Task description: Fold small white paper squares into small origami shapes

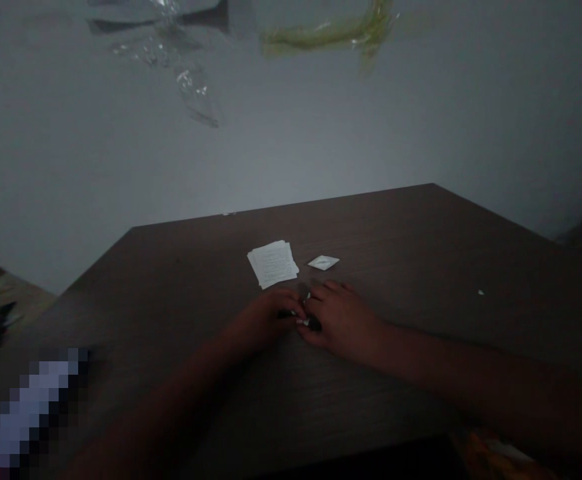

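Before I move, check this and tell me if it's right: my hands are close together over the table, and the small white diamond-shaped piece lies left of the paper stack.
One fix: the head view shows the diamond-shaped piece right of the paper stack. Left hand and right hand are close together over the table.

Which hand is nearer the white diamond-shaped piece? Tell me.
The right. Your right hand lies just on the near side of the white diamond-shaped piece, not visibly touching it; your left hand is farther off, to its near left.
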Motion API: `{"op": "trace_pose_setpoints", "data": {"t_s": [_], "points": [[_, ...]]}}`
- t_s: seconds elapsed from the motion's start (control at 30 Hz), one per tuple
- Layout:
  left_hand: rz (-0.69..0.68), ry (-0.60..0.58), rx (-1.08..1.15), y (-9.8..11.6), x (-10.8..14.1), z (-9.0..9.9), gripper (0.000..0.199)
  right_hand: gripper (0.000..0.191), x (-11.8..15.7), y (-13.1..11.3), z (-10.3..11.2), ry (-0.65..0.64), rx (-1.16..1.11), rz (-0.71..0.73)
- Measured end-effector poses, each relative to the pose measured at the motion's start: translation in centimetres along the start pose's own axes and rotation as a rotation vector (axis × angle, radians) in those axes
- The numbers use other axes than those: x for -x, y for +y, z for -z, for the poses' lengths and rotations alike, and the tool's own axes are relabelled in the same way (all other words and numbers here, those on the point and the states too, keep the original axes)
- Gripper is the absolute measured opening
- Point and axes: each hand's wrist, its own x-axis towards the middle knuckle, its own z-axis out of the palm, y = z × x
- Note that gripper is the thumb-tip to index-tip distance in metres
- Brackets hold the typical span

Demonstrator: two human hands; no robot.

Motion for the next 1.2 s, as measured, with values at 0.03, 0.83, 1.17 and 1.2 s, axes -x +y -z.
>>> {"op": "trace_pose_setpoints", "data": {"t_s": [0.03,0.83,1.17,1.2], "points": [[0.003,0.001,0.000,0.0,0.0,0.0,0.013,0.029,0.0,0.0,0.0,0.007,-0.005,0.006],[-0.013,-0.011,-0.023,0.5,0.0,0.2,0.019,0.022,-0.2,0.7,-0.2,0.011,0.015,0.054],[0.008,-0.015,-0.050,0.7,1.6,0.6,0.019,0.026,0.0,1.1,0.4,-0.020,-0.032,0.062],[-0.002,-0.015,-0.040,0.6,1.5,0.5,0.016,0.026,0.1,1.2,0.6,-0.026,-0.045,0.064]]}}
